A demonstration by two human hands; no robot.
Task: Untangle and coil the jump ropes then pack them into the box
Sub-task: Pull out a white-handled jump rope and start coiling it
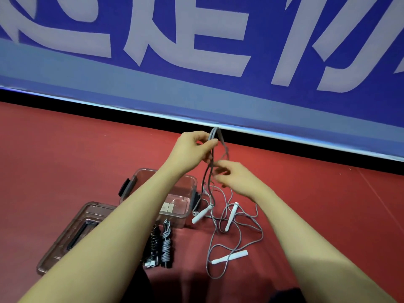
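My left hand is raised and pinches a looped bunch of grey jump rope near its top. Just below, my right hand has its fingers curled round the strands hanging down. The rest of this tangled grey rope trails onto the red floor with three white handles lying among it. Two coiled ropes, one black and one grey, lie side by side in front of the clear box, which stands open.
The box's clear lid lies on the floor to the left of the coiled ropes. A blue banner with large white characters stands behind, a black gap under it. Red floor stretches all round.
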